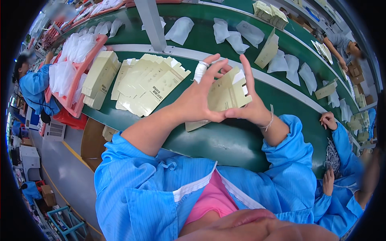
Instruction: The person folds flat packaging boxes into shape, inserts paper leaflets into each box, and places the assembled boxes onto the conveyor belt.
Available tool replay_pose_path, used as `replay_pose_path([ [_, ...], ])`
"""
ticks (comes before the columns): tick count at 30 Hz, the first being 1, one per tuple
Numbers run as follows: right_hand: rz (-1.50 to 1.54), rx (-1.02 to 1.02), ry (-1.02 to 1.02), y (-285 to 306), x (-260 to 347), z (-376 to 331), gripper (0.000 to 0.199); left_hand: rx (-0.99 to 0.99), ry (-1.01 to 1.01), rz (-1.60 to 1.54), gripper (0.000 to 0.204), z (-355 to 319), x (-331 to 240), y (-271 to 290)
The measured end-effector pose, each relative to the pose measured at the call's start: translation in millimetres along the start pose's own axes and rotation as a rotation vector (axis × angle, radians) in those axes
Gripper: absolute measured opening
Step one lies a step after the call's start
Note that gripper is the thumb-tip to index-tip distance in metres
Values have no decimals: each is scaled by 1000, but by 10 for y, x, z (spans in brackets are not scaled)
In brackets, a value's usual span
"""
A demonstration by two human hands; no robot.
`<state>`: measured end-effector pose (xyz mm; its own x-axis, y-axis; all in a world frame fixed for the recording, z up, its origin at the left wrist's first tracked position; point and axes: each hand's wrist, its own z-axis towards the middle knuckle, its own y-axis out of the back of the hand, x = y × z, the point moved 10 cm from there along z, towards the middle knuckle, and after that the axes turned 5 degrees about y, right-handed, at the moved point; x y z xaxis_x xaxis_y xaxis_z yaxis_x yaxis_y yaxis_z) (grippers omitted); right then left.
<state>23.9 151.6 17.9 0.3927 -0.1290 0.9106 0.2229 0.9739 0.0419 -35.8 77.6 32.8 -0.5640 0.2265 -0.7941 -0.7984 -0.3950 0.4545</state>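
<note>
A pale yellow-green paper carton [226,94] is held up over the green table between my two hands. My left hand [200,94], with a white wrap on one finger, grips its left side, thumb along the lower edge. My right hand [254,105] grips the other side, its index finger stretched upward and its thumb close to the left one. Notched flaps show at the carton's right end. Below my left hand, another pale carton piece [196,125] lies partly hidden. Left of my hands, flat cartons [150,86] lie fanned out in a pile.
A stack of cartons [100,78] stands farther left, beside pink trays [89,60] of white pouches. Beyond a metal rail [293,92], a green conveyor [201,18] carries white pouches [179,31] and cartons. A metal post [150,24] rises ahead. A co-worker's hands [328,180] are at right.
</note>
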Motion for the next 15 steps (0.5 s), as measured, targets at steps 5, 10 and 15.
replay_pose_path([
  [5,-14,-104,198,66,230,-24,123,-82,-86,164,112,7,-145,62],
  [10,123,-141,167,-16,271,-85,107,-35,100,118,109,-25,33,-18],
  [15,340,-303,87,32,108,-185,83,-321,-324,333,88,-174,-209,38],
])
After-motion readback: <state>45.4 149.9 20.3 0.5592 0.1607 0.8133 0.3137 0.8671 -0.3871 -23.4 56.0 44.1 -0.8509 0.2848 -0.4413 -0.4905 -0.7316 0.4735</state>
